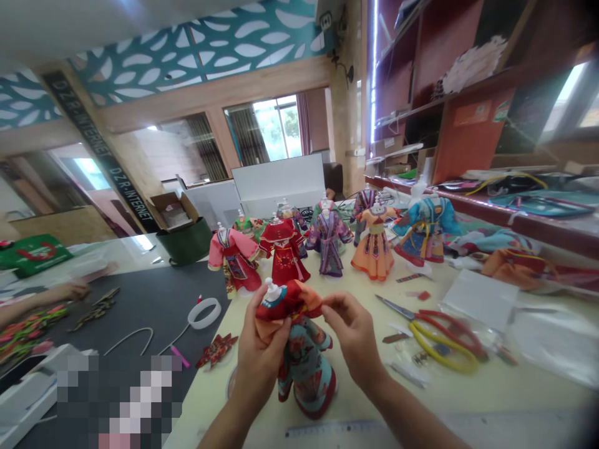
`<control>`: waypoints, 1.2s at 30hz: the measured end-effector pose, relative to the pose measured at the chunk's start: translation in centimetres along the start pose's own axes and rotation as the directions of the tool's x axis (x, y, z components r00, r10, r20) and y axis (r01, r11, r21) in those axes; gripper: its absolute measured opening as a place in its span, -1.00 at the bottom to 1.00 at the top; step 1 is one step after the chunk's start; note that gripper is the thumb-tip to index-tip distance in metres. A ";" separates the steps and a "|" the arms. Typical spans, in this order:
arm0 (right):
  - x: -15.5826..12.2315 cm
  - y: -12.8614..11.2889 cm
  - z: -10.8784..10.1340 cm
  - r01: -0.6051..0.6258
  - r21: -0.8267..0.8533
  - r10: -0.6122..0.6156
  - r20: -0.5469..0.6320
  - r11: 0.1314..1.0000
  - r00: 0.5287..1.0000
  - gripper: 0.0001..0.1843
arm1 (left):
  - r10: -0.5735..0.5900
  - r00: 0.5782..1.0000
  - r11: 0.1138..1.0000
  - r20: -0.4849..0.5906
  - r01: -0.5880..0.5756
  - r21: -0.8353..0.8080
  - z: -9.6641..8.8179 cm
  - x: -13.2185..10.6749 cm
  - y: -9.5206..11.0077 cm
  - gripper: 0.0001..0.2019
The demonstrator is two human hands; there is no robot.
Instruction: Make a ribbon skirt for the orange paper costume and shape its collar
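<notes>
I see one dressed mannequin [309,362] front and centre over the pale table [334,288]. The left hand [264,349] grips its upper body through red-and-orange cloth [299,296]; the right hand [349,330] pinches that cloth's edge. Beyond, I count at least seven more clothed figures [283,249], plus one ruler [350,428] nearer me and one white ring [204,323] leftward.

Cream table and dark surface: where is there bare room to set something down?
Cream table: a patch between the scissors and the ruler, right of the right forearm. Dark surface: a patch between the green container and the white ring. Crowded: the back, with dressed figures; beyond the scissors, with white card and plastic.
</notes>
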State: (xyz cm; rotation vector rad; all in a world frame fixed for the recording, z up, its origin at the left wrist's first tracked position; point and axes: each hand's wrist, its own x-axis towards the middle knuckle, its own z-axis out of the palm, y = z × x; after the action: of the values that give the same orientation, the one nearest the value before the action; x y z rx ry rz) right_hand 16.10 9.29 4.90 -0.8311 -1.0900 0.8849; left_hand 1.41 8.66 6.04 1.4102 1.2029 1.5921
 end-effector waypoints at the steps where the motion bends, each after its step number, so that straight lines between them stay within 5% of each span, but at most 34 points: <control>1: -0.5 -0.1 0.0 0.094 -0.046 -0.094 0.001 0.995 0.996 -0.97 | -0.005 1.000 1.000 -0.009 0.005 -0.012 0.0 0.1 -0.1 -0.34; 4: -1.5 -0.2 0.3 0.401 -0.207 -0.385 0.114 0.892 0.916 -0.82 | -0.015 1.000 1.000 -0.017 0.015 -0.025 0.2 0.1 -0.1 -0.33; 7: -1.7 0.2 0.7 0.480 -0.270 -0.427 0.234 0.835 0.874 -0.68 | -0.001 1.000 1.000 -0.007 0.001 -0.015 0.3 0.1 0.3 -0.35; 11: -1.5 0.9 0.9 0.480 -0.282 -0.402 0.294 0.830 0.867 -0.66 | -0.003 0.999 1.000 0.042 0.004 -0.011 0.1 0.1 0.5 -0.39; 18: -1.6 1.4 -0.1 0.395 -0.269 -0.349 0.203 0.879 0.915 -0.73 | 0.041 0.997 0.999 0.061 -0.042 0.017 -0.2 0.1 0.3 -0.39; 29: -1.2 1.2 -1.1 0.360 -0.326 -0.326 0.153 0.874 0.933 -0.76 | -0.037 0.992 0.996 0.119 0.047 -0.077 -1.1 -1.0 1.4 -0.36; 36: 0.3 0.3 -1.3 0.357 -0.379 -0.340 0.114 0.854 0.934 -0.74 | 0.080 0.991 0.960 0.107 -0.105 0.258 -2.8 -0.8 1.5 -0.78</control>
State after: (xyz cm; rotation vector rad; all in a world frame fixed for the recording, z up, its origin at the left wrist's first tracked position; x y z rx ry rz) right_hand 17.36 9.54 4.46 -0.9061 -1.4319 0.3788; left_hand -1.10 6.90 7.22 1.7140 1.3457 1.4469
